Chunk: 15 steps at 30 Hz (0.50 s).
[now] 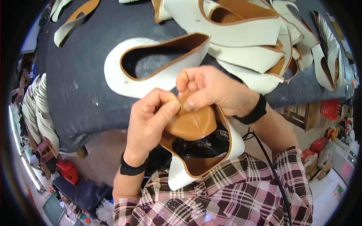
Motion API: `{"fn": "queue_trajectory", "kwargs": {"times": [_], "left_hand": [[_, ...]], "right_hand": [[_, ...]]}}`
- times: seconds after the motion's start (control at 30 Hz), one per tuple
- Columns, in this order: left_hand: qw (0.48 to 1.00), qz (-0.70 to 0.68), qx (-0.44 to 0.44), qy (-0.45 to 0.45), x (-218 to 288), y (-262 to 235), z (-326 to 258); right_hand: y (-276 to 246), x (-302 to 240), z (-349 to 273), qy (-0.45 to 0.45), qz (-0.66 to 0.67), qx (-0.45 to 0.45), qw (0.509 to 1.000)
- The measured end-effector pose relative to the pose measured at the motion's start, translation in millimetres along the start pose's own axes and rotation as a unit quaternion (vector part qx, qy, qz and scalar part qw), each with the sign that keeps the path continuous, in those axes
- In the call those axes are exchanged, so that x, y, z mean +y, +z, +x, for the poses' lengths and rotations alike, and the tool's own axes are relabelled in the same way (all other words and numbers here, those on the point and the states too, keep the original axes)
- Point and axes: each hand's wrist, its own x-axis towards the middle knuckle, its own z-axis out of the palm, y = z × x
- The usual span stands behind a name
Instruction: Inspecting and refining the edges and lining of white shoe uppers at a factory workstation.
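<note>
Close to my body is a shoe upper (194, 122), its tan lining turned outward at the toe end and its white outer side showing below. My left hand (149, 118) pinches the edge of the tan part between thumb and fingers. Right beside it, my right hand (209, 90) grips the same edge, thumb on top and fingers curled. The two thumbs nearly meet. What lies between the fingertips is hidden. Just beyond my hands, another white shoe upper (113, 71) with a tan-edged opening lies on the dark table cover (83, 105).
A loose heap of white and tan uppers (245, 34) covers the table's far right. More uppers (77, 20) lie at the far left, and a stacked row (37, 109) hangs by the left edge. A black cable (269, 162) runs down my right side. Red crates (330, 109) stand beyond.
</note>
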Motion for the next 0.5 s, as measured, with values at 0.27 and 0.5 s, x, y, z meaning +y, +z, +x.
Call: {"fn": "queue_trajectory", "kwargs": {"times": [0.27,0.5], "left_hand": [[0.879,0.391,0.173,0.212,71,-85,32],[0.635,0.589,0.351,0.355,166,-346,186]], "right_hand": [[22,-14,4,-0.257,-0.426,0.203,0.843],[25,-2,-8,-0.147,-0.321,0.305,0.884]]}}
